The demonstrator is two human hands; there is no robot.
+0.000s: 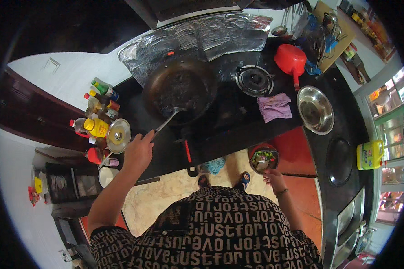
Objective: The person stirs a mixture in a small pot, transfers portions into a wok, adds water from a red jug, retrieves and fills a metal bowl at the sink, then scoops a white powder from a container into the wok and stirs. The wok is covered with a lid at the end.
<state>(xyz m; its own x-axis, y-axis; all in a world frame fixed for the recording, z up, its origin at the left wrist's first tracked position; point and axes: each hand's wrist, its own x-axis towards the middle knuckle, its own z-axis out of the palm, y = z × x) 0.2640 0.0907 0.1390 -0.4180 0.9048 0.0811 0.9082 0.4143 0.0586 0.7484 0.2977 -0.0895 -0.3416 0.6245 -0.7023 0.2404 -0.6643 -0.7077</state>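
Note:
My left hand (138, 150) grips the handle of a metal wok spatula (167, 121). The spatula's blade rests inside a large dark wok (155, 84) on the left side of the stove. The wok's bottom looks dark, and I cannot tell whether anything thin coats it. Below the counter's front edge, my right hand (273, 181) holds a round bowl (254, 165) by its near rim. Inside the bowl lie cut green pieces (267, 154), small red bits and something pale.
Bottles (97, 127) and a metal lid (119, 136) stand left of the wok. To its right are a bare gas burner (255, 80), purple cloth (275, 107), red ladle-shaped scoop (289, 60) and steel basin (315, 110). Foil (195, 38) covers the wall behind.

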